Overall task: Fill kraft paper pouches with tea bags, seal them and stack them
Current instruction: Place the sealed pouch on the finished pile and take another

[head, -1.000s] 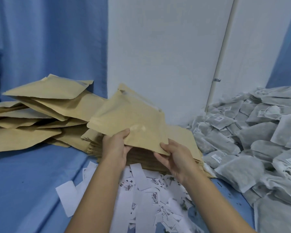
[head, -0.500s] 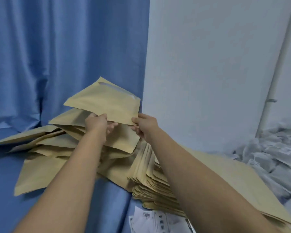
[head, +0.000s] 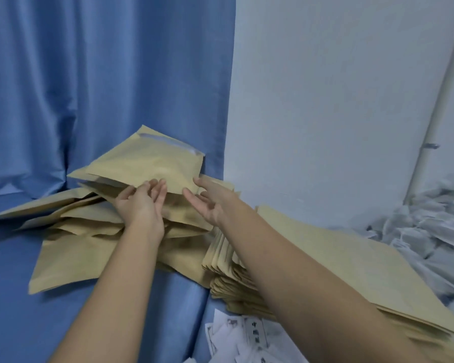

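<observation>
The left hand (head: 139,203) and right hand (head: 207,203) have let go and spread open, holding nothing, beside the pouch (head: 147,166), which now seems to rest atop the loose pile (head: 89,231) at the curtain (head: 102,74), so this one looks stacked

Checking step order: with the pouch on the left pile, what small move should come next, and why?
Likely pull both hands back toward the flat stack. The left hand and right hand have straight fingers at the near edge of the pouch, holding nothing, and it seems to rest on the pile.
</observation>
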### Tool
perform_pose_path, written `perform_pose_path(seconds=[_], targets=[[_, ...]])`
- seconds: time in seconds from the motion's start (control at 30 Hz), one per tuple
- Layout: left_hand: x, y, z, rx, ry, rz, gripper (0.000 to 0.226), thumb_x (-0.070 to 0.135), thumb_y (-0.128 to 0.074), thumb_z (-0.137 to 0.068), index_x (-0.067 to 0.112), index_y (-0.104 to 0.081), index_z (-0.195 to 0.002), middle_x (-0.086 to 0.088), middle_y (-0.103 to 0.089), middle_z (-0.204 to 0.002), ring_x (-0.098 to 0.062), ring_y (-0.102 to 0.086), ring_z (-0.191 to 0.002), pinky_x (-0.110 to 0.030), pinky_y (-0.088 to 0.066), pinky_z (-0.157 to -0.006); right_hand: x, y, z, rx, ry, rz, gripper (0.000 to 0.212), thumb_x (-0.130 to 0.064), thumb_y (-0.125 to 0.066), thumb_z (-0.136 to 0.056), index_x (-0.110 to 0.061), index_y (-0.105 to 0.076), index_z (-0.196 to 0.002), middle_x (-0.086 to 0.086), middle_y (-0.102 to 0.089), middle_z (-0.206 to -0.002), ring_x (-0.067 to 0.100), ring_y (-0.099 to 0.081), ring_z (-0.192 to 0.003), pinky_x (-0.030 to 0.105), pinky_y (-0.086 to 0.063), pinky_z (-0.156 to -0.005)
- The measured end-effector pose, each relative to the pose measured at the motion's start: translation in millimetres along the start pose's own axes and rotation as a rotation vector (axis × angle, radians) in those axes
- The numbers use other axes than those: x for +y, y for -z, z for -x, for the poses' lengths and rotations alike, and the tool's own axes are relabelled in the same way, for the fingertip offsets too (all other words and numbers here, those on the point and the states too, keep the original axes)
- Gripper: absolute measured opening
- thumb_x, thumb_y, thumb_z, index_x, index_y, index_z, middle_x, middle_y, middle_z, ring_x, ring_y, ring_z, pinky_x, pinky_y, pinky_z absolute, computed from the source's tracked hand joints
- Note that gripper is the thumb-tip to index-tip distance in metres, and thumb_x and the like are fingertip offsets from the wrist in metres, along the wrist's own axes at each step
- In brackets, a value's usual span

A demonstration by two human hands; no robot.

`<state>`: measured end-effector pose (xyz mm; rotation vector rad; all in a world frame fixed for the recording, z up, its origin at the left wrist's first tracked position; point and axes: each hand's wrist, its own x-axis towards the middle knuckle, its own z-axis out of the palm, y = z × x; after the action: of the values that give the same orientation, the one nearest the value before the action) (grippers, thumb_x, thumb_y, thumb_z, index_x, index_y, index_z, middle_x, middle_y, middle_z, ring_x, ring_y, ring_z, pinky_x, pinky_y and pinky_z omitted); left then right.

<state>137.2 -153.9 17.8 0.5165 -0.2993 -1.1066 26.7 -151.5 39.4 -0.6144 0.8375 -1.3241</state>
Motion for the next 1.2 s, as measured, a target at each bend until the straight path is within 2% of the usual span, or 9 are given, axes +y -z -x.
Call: perform_pose_path(seconds=[0.13, 0.23, 0.3, 0.4, 0.5, 0.8, 0.93, 1.03, 1.2], targets=[[-24.9, -9.6, 62.4, -0.087, 0.121, -0.143, 0.010, 0.000, -0.047, -0.094, 0.006, -0.055, -0.097, -0.008, -0.061, -0.078, -0.010, -0.060, -0.053, -0.017, -0.050, -0.051, -5.5, 37.0, 43.6, -0.014, 0.113, 0.103, 0.007, 0.002, -0.058, -0.090, 0.006, -0.058, -0.097, 0.015, -0.058, -0.088, 0.021, -0.066, -0.072, 0.020, -0.058, -0.059], [-53.7, -17.0, 112.5, -0.125, 0.218, -0.208, 0.011, 0.002, -0.051, -0.091, 0.010, -0.058, -0.086, -0.003, -0.063, -0.072, -0.006, -0.058, -0.046, -0.013, -0.044, -0.044, -14.9, 83.2, 74.0, 0.058, 0.264, 0.355, 0.009, 0.005, -0.053, -0.090, 0.006, -0.060, -0.096, 0.013, -0.061, -0.082, 0.016, -0.064, -0.060, 0.019, -0.057, -0.060], [-74.1, -20.2, 142.6, -0.134, 0.283, -0.222, 0.013, 0.004, -0.051, -0.090, 0.012, -0.058, -0.083, -0.001, -0.063, -0.073, -0.005, -0.057, -0.048, -0.012, -0.040, -0.042, -19.7, 119.0, 93.9, 0.139, 0.356, 0.659, 0.012, 0.003, -0.053, -0.090, 0.000, -0.061, -0.099, 0.008, -0.061, -0.081, 0.019, -0.063, -0.064, 0.024, -0.057, -0.065], [-104.3, -17.7, 178.8, -0.138, 0.364, -0.252, 0.019, 0.005, -0.046, -0.092, 0.014, -0.058, -0.081, 0.001, -0.064, -0.072, -0.009, -0.055, -0.057, -0.014, -0.040, -0.047, -21.1, 175.4, 113.3, 0.289, 0.483, 1.406, 0.028, -0.019, -0.058, -0.089, -0.011, -0.064, -0.115, 0.004, -0.066, -0.110, 0.021, -0.060, -0.106, 0.032, -0.047, -0.093], [-129.0, -9.6, 201.6, -0.131, 0.402, -0.305, 0.020, 0.007, -0.043, -0.094, 0.014, -0.058, -0.083, 0.001, -0.064, -0.072, -0.010, -0.055, -0.057, -0.017, -0.039, -0.053, -12.3, 217.4, 127.4, 0.224, 0.483, 1.770, 0.049, -0.050, -0.052, -0.091, -0.016, -0.058, -0.125, 0.005, -0.061, -0.126, 0.024, -0.054, -0.117, 0.036, -0.044, -0.094], [-143.8, 2.3, 205.1, 0.011, 0.358, -0.310, 0.016, 0.008, -0.042, -0.091, 0.012, -0.052, -0.079, -0.003, -0.048, -0.060, -0.005, -0.041, -0.032, -0.012, -0.030, -0.037, 0.6, 243.7, 134.7, 0.254, 0.709, 1.809, 0.041, -0.049, -0.040, -0.098, -0.017, -0.063, -0.110, 0.003, -0.067, -0.108, 0.027, -0.060, -0.100, 0.037, -0.045, -0.082], [-138.0, 4.6, 198.0, 0.060, 0.275, -0.362, 0.016, 0.008, -0.043, -0.091, 0.012, -0.052, -0.078, -0.002, -0.048, -0.058, -0.008, -0.040, -0.038, -0.014, -0.026, -0.036, -4.0, 237.7, 133.6, 0.264, 0.657, 1.768, 0.039, -0.044, -0.045, -0.095, -0.017, -0.066, -0.113, 0.004, -0.067, -0.116, 0.026, -0.058, -0.108, 0.036, -0.046, -0.089], [-123.3, -0.5, 181.2, 0.092, 0.145, -0.398, 0.018, 0.005, -0.040, -0.091, 0.010, -0.047, -0.075, -0.004, -0.052, -0.062, -0.009, -0.038, -0.041, -0.016, -0.026, -0.034, -8.9, 223.0, 127.3, 0.303, 0.623, 1.736, 0.036, -0.038, -0.045, -0.090, -0.013, -0.069, -0.101, 0.007, -0.069, -0.106, 0.028, -0.058, -0.100, 0.037, -0.048, -0.084], [-82.9, -11.0, 109.8, 0.108, 0.254, -0.314, 0.008, 0.008, -0.038, -0.097, 0.006, -0.044, -0.092, -0.012, -0.055, -0.074, -0.005, -0.037, -0.025, -0.013, -0.026, -0.030, -12.5, 180.7, 99.6, 0.242, 0.621, 1.602, 0.033, -0.023, -0.048, -0.089, -0.010, -0.067, -0.113, 0.008, -0.065, -0.116, 0.026, -0.054, -0.111, 0.033, -0.045, -0.089]])
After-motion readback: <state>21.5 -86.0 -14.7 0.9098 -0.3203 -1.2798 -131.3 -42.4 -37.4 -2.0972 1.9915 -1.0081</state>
